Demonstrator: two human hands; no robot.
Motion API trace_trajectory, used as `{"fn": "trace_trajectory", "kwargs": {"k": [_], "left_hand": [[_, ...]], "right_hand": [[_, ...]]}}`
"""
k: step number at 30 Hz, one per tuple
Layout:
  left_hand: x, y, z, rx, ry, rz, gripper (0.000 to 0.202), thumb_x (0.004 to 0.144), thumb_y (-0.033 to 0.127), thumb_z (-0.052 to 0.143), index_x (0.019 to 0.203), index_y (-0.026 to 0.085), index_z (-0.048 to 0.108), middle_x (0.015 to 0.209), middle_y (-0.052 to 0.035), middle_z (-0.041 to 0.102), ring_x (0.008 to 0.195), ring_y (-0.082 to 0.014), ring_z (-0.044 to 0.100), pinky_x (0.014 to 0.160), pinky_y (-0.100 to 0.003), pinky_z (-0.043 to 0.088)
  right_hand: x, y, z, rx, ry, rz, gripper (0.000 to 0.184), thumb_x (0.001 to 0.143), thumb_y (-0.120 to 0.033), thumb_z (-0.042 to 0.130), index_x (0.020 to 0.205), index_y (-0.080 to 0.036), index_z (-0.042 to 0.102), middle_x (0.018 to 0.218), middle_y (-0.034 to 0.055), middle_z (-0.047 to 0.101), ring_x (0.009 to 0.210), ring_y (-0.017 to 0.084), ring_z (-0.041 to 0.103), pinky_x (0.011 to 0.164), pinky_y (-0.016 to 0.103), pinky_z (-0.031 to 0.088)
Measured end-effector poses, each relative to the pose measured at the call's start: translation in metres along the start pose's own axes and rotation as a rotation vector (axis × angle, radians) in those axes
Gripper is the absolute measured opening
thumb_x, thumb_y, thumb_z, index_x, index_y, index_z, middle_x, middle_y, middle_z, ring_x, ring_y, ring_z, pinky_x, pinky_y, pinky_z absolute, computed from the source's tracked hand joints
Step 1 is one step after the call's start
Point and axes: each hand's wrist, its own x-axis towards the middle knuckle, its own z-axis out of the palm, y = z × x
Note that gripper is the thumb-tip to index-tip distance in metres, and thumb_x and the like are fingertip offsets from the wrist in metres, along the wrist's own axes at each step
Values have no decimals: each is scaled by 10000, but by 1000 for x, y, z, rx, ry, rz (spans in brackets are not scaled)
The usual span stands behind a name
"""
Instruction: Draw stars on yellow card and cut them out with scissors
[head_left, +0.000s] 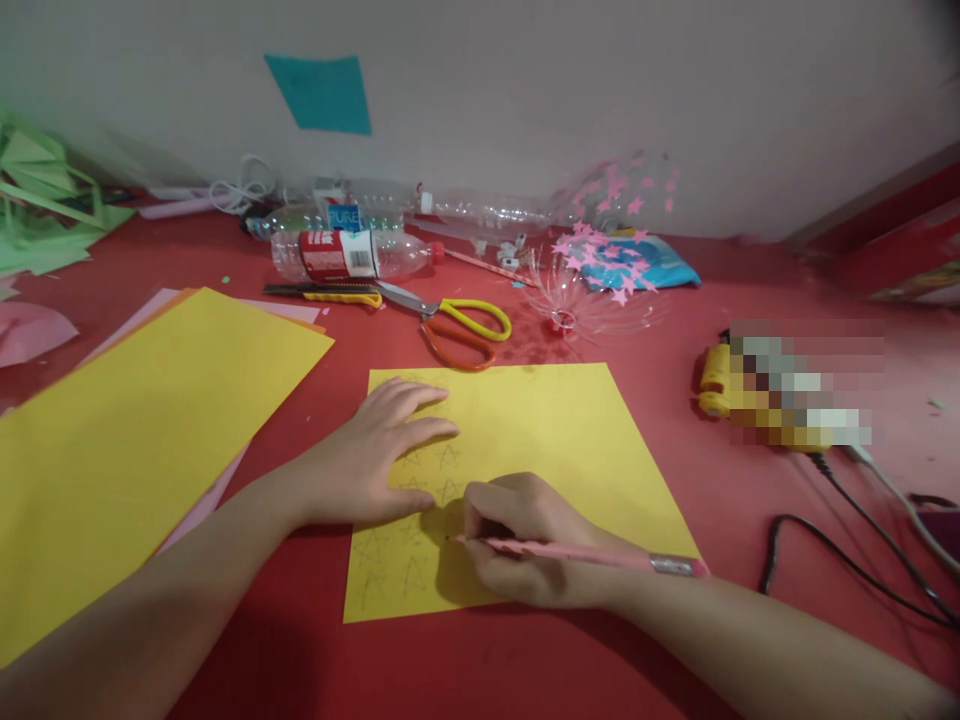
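Note:
A yellow sheet of paper (570, 440) lies on the red table (675, 350) in front of me, with several faint pencilled stars near its left side. My left hand (382, 450) lies flat on the sheet's left edge, fingers spread and pressing it down. Below and right of it, my right hand (525, 540) is closed round a pink pencil (600, 553), whose tip touches the paper just below the left hand.
A larger stack of yellow and pink sheets (135, 440) lies at the left. Behind are scissors (457, 325), a utility knife (337, 294), plastic bottles (352, 252), a cut bottle with pink stars (592, 290), and green paper (37, 200). Cables (847, 560) run at the right.

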Motion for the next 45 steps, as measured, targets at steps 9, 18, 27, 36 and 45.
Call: {"fn": "trace_trajectory", "kwargs": {"k": [9,18,27,36,45], "left_hand": [[-1,0,0,4,2,1,569,746,432,658,1262,227,531,1465,-115,328,1358,-358,226,1091,-566,239],[0,0,-1,8,-2,7,571,754,443,649,1268,227,527,1465,-121,328,1354,-358,229,1081,-571,248],[-1,-1,1,-3,-10,4,595,773,510,611,1280,213,525,1471,-127,309,1356,-367,212,1087,-573,228],[-1,-3,2,-16,7,19,603,771,541,607,1274,218,529,1467,-133,321,1347,-376,223,1079,-584,232],[0,0,0,-12,4,0,593,741,466,665,1264,219,537,1462,-126,333,1354,-375,230,1091,-575,229]], "right_hand": [[2,1,6,-98,61,-91,79,740,-124,470,699,-190,478,572,-38,492,492,82,389,502,192,300],[-1,2,8,-84,110,-56,105,702,-95,491,678,-192,457,565,-56,426,462,68,330,461,181,240],[-2,0,5,-82,168,40,170,632,-51,458,641,-201,378,514,-79,357,426,55,297,427,164,221],[-4,4,4,-57,173,58,182,598,-52,453,639,-205,363,512,-83,353,418,53,292,423,163,226],[-5,2,7,-71,110,-58,170,600,-68,459,660,-207,382,541,-67,375,437,63,298,441,180,226]]}}
